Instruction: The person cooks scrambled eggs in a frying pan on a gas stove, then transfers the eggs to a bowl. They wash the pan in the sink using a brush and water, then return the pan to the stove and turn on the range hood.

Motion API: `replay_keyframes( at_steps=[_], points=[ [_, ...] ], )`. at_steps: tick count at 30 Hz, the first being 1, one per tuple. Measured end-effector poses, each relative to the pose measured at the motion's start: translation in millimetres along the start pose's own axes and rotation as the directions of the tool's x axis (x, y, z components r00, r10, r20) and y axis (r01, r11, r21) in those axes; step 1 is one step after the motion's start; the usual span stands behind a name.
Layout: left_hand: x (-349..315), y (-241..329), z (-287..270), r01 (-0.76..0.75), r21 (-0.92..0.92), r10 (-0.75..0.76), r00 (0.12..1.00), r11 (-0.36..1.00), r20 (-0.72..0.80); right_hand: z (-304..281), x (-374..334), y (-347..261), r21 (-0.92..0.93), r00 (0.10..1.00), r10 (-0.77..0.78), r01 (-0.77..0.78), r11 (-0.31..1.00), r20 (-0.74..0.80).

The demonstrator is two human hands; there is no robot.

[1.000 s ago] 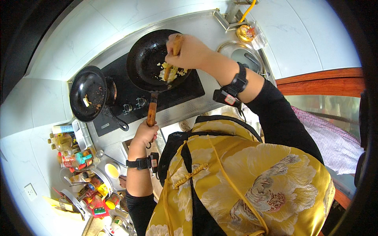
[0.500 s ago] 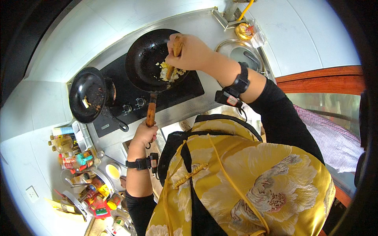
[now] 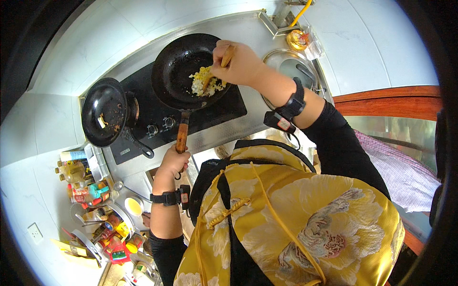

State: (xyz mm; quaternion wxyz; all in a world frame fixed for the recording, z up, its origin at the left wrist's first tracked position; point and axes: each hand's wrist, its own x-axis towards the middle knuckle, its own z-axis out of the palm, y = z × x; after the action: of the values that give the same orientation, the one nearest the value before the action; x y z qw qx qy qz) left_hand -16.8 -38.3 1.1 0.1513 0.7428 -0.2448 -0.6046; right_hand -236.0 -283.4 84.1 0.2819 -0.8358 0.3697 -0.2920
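Left grip [image 3: 174,160] is encircling the brown wooden handle [image 3: 182,137] of the round black wok [image 3: 169,71], right grip [image 3: 240,65] clutching what seems a wooden spatula [image 3: 228,54] amid yellow-white crumbled food [image 3: 197,87] inside, which hard scraping could be spilling.

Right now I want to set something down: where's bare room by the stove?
Bare steel shows between the wok, right hand and metal bracket; a narrow strip fronts the black hob, right of the wok's handle. Bottles crowd the left side.

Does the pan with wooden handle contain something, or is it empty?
Not empty: yellow and white food pieces lie inside the pan.
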Motion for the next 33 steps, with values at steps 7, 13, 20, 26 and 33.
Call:
replay_keyframes(
  at_steps=[7, 13, 20, 26, 33],
  points=[
    [2, -4, 0, -0.032, -0.013, 0.032, 0.999, 0.999, 0.006, -8, -1, -7, 0.071, 0.999, -0.038, 0.040, 0.997, -0.028],
    [3, -3, -1, -0.041, -0.040, 0.041, 0.999, 0.998, 0.009, 4, 9, -7, 0.068, 0.985, -0.175, 0.174, 0.982, 0.004],
    [3, -3, -2, -0.043, -0.041, 0.044, 0.999, 0.998, 0.015, 5, 8, -11, 0.042, 0.989, -0.145, 0.145, 0.988, -0.006],
    [2, -3, -2, -0.056, -0.014, 0.057, 0.998, 0.998, 0.002, -5, 15, -5, 0.115, 1.000, -0.030, 0.028, 0.993, 0.009],
    [2, -3, -2, -0.057, 0.002, 0.057, 0.998, 0.998, -0.006, 12, 9, 16, 0.160, 0.982, -0.176, 0.185, 0.970, -0.068]
  ],
)
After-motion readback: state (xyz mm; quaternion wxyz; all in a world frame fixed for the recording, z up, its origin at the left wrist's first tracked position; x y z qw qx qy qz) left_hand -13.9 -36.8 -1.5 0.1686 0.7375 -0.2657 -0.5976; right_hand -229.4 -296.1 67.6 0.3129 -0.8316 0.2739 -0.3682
